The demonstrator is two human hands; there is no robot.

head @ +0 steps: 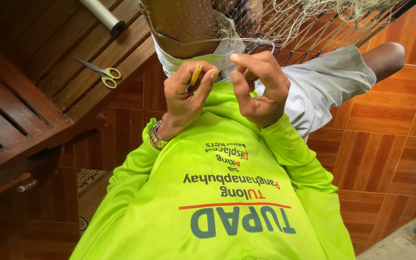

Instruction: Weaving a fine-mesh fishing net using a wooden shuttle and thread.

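The floor [386, 159] of glossy red-brown tiles fills the right and lower part of the view. On the left stands a dark wooden slatted bench [20, 106]; it carries a pair of scissors [99, 72] with yellow handles, lying with the blades a little apart, and a pale roll [103, 14] whose upper end is cut off by the frame.

The person wears a bright lime-green long-sleeved shirt [217, 202] with printed letters, and light grey shorts [323, 82] over the raised knees. One knee [388, 55] is bare at the right.

The fishing net [275, 21] hangs at the top of the view, over the knees and just above the hands. It is a very fine, pale, almost transparent mesh, with thicker light cords and some dark lines crossing under it. The upper part of the net is cut off by the frame, so its full size and shape cannot be told.

The left hand [186, 94], with a metal wristwatch [157, 136] on the wrist, holds a thin yellow netting needle [196, 74]; the grip is clenched on it between thumb and forefinger, and most of the needle is hidden inside the fingers. The right hand [261, 89] is beside it, near but not touching, with fingers curled and thumb and forefinger pinched together. It seems to pinch a thread or a mesh of the net, but the thread is too fine to see clearly, so I cannot tell for sure what this grip grasps.
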